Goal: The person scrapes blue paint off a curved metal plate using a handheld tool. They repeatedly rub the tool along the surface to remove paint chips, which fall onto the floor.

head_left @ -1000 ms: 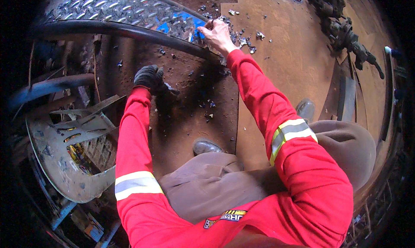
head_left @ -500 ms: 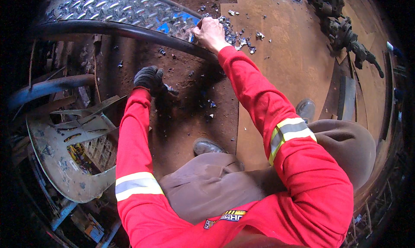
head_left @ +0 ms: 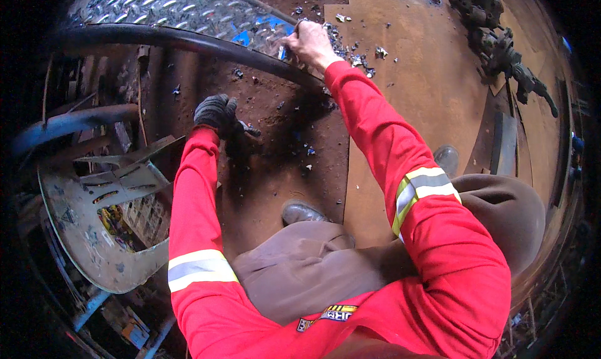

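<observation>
The person crouches, brown knees low in the frame, both red sleeves stretched forward. Near the centre left, the left hand (head_left: pixel 217 113) in a dark glove is clenched on a small dark tool (head_left: pixel 249 130), pressed to the rusty floor (head_left: pixel 282 165). Farther, at the upper middle, the bare right hand (head_left: pixel 309 41) is closed around small debris (head_left: pixel 350 55) beside the diamond plate (head_left: pixel 169 5) and dark pipe (head_left: pixel 188 41). I judge that picking scraps is in hand; next needs a careful pinch.
</observation>
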A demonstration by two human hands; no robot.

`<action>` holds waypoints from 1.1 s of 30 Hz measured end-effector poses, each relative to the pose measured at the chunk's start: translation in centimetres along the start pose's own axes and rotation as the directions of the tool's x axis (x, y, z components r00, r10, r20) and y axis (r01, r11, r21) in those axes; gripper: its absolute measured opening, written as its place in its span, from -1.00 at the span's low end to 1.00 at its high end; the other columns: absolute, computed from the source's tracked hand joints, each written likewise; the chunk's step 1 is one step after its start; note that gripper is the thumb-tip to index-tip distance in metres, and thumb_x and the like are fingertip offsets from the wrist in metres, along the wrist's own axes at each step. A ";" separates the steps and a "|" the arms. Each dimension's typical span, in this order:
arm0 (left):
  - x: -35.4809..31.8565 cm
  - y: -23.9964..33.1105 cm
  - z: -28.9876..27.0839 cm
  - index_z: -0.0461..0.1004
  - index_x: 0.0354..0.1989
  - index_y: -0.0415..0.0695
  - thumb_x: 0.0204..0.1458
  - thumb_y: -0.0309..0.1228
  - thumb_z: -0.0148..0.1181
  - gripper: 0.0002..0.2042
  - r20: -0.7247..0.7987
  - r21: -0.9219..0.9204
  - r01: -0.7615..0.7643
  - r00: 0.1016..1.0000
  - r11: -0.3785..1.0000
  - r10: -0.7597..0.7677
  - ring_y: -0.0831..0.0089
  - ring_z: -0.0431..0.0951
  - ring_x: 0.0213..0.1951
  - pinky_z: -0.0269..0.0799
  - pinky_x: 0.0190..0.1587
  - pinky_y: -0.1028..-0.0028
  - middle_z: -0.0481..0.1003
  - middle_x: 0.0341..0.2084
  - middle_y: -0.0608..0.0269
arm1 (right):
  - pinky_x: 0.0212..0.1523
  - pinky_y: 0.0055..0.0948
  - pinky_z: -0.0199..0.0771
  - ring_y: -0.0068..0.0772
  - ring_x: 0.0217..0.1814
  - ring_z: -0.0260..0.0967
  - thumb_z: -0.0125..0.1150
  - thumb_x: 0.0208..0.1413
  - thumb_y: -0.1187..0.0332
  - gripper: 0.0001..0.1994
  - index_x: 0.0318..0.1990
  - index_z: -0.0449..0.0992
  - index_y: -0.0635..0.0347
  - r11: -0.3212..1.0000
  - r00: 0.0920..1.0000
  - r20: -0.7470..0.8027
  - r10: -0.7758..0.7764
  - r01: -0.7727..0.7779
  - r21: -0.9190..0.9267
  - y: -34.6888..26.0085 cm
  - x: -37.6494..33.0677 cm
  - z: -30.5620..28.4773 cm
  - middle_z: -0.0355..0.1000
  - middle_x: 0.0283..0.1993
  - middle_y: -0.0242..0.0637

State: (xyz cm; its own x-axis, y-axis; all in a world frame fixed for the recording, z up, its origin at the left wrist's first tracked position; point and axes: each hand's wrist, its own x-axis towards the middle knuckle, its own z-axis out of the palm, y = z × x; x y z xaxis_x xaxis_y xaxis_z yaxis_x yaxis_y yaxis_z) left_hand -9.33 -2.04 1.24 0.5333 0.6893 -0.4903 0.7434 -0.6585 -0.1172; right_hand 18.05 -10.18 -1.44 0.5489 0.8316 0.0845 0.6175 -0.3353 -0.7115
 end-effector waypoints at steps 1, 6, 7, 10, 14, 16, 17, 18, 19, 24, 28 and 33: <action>-0.2 0.0 -0.2 0.49 -0.19 -0.18 0.15 -0.05 -0.17 -0.56 0.014 0.001 0.006 1.000 1.000 -0.006 0.02 0.47 -0.07 0.35 0.00 0.11 0.51 -0.18 -0.04 | -0.20 -0.12 0.50 0.09 -0.27 0.49 0.17 -0.09 0.27 -0.73 -0.48 0.55 0.37 1.000 0.999 -0.029 0.022 -0.023 -0.018 0.2 0.3 -0.1 0.47 -0.38 0.15; 0.1 -1.0 0.8 0.50 -0.20 -0.16 0.13 -0.03 -0.14 -0.56 -0.010 -0.015 0.001 1.000 1.000 -0.001 0.02 0.48 -0.08 0.36 -0.01 0.11 0.50 -0.18 -0.06 | -0.12 -0.12 0.47 0.06 -0.22 0.49 0.13 -0.03 0.19 -0.69 -0.36 0.59 0.30 0.994 0.992 -0.113 0.051 -0.040 0.102 2.3 1.0 -1.2 0.49 -0.35 0.11; 0.2 -1.2 0.6 0.50 -0.20 -0.16 0.13 -0.03 -0.13 -0.56 0.023 -0.016 -0.011 1.000 1.000 0.011 0.02 0.48 -0.08 0.36 -0.02 0.11 0.50 -0.19 -0.06 | -0.12 -0.14 0.47 0.04 -0.23 0.50 0.15 -0.03 0.17 -0.69 -0.35 0.60 0.28 0.993 0.994 -0.084 0.065 -0.056 0.108 2.3 0.9 -1.1 0.50 -0.34 0.08; 0.6 -0.6 0.6 0.50 -0.21 -0.15 0.12 -0.03 -0.12 -0.57 0.015 -0.037 -0.005 1.000 0.999 0.005 0.02 0.48 -0.09 0.35 -0.02 0.10 0.50 -0.19 -0.07 | -0.15 -0.29 0.48 -0.13 -0.27 0.52 0.21 -0.01 0.16 -0.68 -0.30 0.59 0.28 0.975 0.997 -0.011 0.081 -0.077 0.211 2.3 -0.1 -0.6 0.53 -0.34 -0.02; 1.0 -1.2 1.7 0.50 -0.19 -0.16 0.11 -0.03 -0.13 -0.56 -0.052 -0.038 -0.059 0.997 0.998 0.057 -0.02 0.48 -0.11 0.36 -0.04 0.09 0.50 -0.22 -0.09 | -0.21 -0.44 0.49 -0.39 -0.31 0.52 0.31 -0.03 0.27 -0.76 -0.29 0.60 0.27 0.891 0.998 -0.035 0.049 -0.028 0.454 1.1 -1.9 0.4 0.57 -0.35 -0.18; 1.4 -1.4 2.0 0.50 -0.20 -0.16 0.11 -0.04 -0.12 -0.57 -0.016 -0.031 -0.062 0.998 0.998 0.061 -0.02 0.47 -0.11 0.36 -0.04 0.10 0.50 -0.21 -0.09 | -0.17 -0.35 0.49 -0.26 -0.28 0.53 0.31 -0.08 0.27 -0.78 -0.31 0.62 0.20 0.840 0.998 0.009 0.062 -0.057 0.540 0.5 -2.3 0.4 0.55 -0.33 -0.12; 1.4 -1.5 2.0 0.50 -0.21 -0.16 0.11 -0.04 -0.12 -0.57 -0.027 -0.042 -0.060 0.998 0.997 0.059 -0.01 0.48 -0.11 0.36 -0.04 0.10 0.50 -0.22 -0.08 | -0.16 -0.35 0.49 -0.25 -0.27 0.52 0.31 -0.08 0.27 -0.79 -0.31 0.62 0.19 0.862 0.999 -0.028 0.029 -0.011 0.507 0.3 -2.3 0.4 0.54 -0.33 -0.12; 1.3 -1.6 2.1 0.51 -0.23 -0.16 0.12 -0.04 -0.12 -0.57 -0.037 -0.052 -0.059 0.998 0.997 0.057 0.00 0.48 -0.11 0.36 -0.03 0.10 0.50 -0.22 -0.07 | -0.16 -0.34 0.49 -0.23 -0.26 0.51 0.31 -0.08 0.27 -0.79 -0.31 0.62 0.18 0.881 0.998 -0.063 -0.005 0.035 0.472 0.1 -2.3 0.5 0.54 -0.32 -0.12; 1.1 -1.4 2.0 0.51 -0.24 -0.15 0.12 -0.04 -0.12 -0.58 -0.047 -0.065 -0.060 0.997 0.996 0.057 0.01 0.48 -0.11 0.36 -0.03 0.10 0.51 -0.23 -0.07 | -0.16 -0.34 0.48 -0.22 -0.25 0.51 0.31 -0.08 0.27 -0.79 -0.31 0.62 0.17 0.899 0.994 -0.097 -0.040 0.078 0.432 -0.1 -2.4 0.6 0.53 -0.31 -0.12; 1.0 -1.3 1.9 0.51 -0.25 -0.15 0.12 -0.04 -0.11 -0.58 -0.037 -0.058 -0.037 0.999 0.998 0.035 -0.01 0.49 -0.14 0.37 -0.04 0.10 0.52 -0.26 -0.05 | -0.14 -0.31 0.46 -0.15 -0.23 0.48 0.33 -0.06 0.21 -0.79 -0.33 0.64 0.12 0.920 0.968 -0.187 -0.168 0.222 0.323 -0.6 -2.0 0.4 0.52 -0.29 -0.12; 1.2 -1.2 1.8 0.51 -0.29 -0.14 0.09 -0.05 -0.06 -0.61 -0.036 -0.065 -0.033 0.999 0.997 0.031 -0.04 0.50 -0.19 0.38 -0.11 0.08 0.51 -0.30 -0.09 | -0.16 -0.30 0.47 -0.14 -0.25 0.49 0.33 -0.06 0.21 -0.81 -0.32 0.65 0.06 0.920 0.984 -0.147 -0.099 0.146 0.363 -0.7 -1.7 0.5 0.52 -0.31 -0.11; 1.2 -1.3 2.0 0.50 -0.30 -0.15 0.09 -0.05 -0.08 -0.60 -0.063 -0.061 -0.054 0.997 0.997 0.050 -0.05 0.49 -0.19 0.38 -0.11 0.08 0.51 -0.31 -0.08 | -0.17 -0.29 0.48 -0.13 -0.27 0.50 0.33 -0.07 0.21 -0.81 -0.32 0.65 0.05 0.936 0.981 -0.166 -0.103 0.152 0.318 -0.8 -1.0 0.5 0.53 -0.34 -0.11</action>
State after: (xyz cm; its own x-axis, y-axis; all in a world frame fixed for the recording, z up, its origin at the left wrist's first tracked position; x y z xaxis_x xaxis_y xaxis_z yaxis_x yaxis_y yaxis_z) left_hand -10.46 -0.98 -0.90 0.5940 0.6733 -0.4402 0.7371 -0.6748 -0.0376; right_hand 16.69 -10.51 -1.33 0.5679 0.7769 0.2719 0.4820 -0.0462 -0.8749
